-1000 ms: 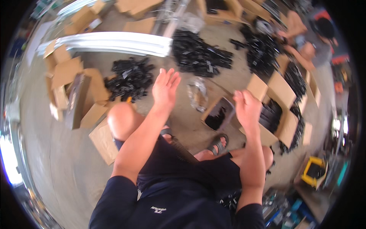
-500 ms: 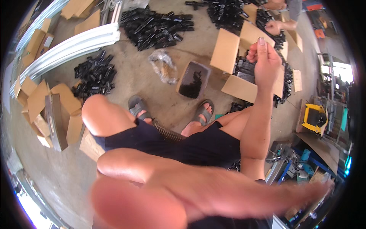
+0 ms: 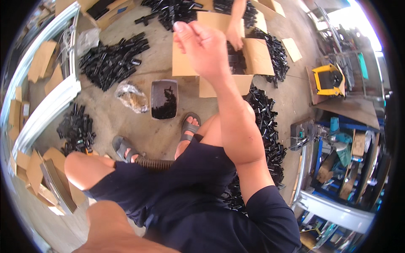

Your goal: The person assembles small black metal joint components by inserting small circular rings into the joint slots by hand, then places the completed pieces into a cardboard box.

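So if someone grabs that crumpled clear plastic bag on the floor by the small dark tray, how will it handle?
The clear plastic bag looks thin and crumpled, so it would probably flop and sag rather than hold its shape. It seems to hold little, so likely light. Beside the small dark tray on bare concrete, a push would probably slide or crumple it, not roll it.

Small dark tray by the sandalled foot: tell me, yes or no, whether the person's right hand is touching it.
No. The right hand is raised over the open cardboard box, well apart from the dark tray on the floor.
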A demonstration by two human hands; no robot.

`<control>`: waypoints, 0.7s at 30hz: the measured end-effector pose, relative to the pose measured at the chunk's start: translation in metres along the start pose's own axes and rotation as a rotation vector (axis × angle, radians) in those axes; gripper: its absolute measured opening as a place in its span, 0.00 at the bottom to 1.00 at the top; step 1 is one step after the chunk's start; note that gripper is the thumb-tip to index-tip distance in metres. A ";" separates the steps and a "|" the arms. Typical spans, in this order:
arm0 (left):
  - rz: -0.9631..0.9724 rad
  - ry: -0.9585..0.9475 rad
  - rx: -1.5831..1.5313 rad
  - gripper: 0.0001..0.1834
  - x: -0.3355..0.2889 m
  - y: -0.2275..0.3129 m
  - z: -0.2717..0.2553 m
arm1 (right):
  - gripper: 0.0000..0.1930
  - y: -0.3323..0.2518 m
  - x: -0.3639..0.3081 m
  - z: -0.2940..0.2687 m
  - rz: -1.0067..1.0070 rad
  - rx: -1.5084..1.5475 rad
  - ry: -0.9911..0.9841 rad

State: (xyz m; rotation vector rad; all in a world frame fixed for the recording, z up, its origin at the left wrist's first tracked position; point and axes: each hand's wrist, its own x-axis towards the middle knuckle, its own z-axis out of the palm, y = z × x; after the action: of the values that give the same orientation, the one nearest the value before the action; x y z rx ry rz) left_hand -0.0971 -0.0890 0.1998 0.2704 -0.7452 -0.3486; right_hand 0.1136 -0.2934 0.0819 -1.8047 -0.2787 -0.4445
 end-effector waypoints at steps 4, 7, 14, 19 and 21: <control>0.165 -0.071 0.141 0.30 -0.007 0.027 0.018 | 0.22 -0.011 0.000 -0.010 0.002 -0.068 0.008; 0.480 -0.100 0.295 0.26 -0.027 0.064 0.039 | 0.21 -0.020 -0.004 -0.015 -0.052 -0.082 0.053; 0.475 1.268 0.796 0.59 -0.148 0.142 -0.004 | 0.26 -0.032 -0.010 -0.044 -0.014 -0.074 0.125; -0.492 1.480 1.251 0.49 -0.316 0.052 0.014 | 0.24 -0.054 -0.017 -0.055 -0.014 -0.097 0.119; -0.238 1.587 0.925 0.50 -0.385 0.025 0.011 | 0.24 -0.068 -0.018 -0.057 0.003 -0.082 0.098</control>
State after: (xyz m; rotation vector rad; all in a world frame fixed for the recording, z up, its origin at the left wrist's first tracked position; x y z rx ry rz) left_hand -0.3617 0.0871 -0.0187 1.3112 0.7747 0.0868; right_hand 0.0607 -0.3292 0.1458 -1.8571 -0.1919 -0.5468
